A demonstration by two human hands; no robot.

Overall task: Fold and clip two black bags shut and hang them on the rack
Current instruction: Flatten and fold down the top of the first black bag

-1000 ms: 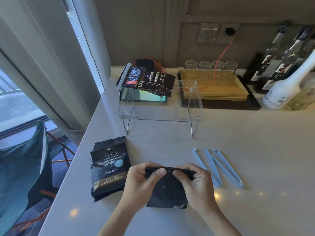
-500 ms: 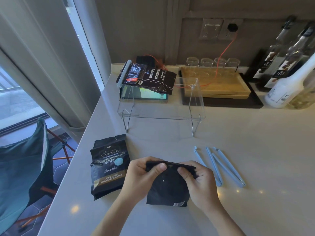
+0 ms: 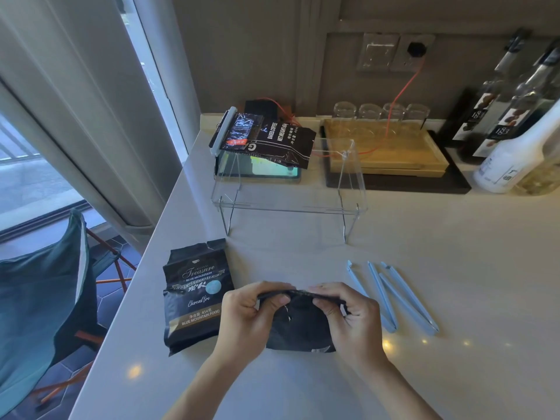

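Observation:
A plain black bag (image 3: pixel 300 325) lies on the counter in front of me. My left hand (image 3: pixel 245 316) and my right hand (image 3: pixel 351 319) both pinch its folded top edge. A second black bag (image 3: pixel 195 294), printed "Treasure Blue Mountain", lies flat just left of my left hand. Light blue sealing clips (image 3: pixel 391 295) lie on the counter right of my right hand. The clear acrylic rack (image 3: pixel 291 204) stands farther back. Its left end carries a black coffee bag (image 3: pixel 272 139) held by a white clip.
Behind the rack a wooden tray (image 3: pixel 388 150) holds upturned glasses. Bottles (image 3: pixel 515 153) stand at the back right. The counter's left edge (image 3: pixel 145 283) drops to a floor with a teal folding chair (image 3: pixel 39 298). A window frame rises on the left.
Both hands have kept hold of the bag's top; the fold now sits tighter and flatter along the upper edge. My head has tilted slightly, shifting the scene.

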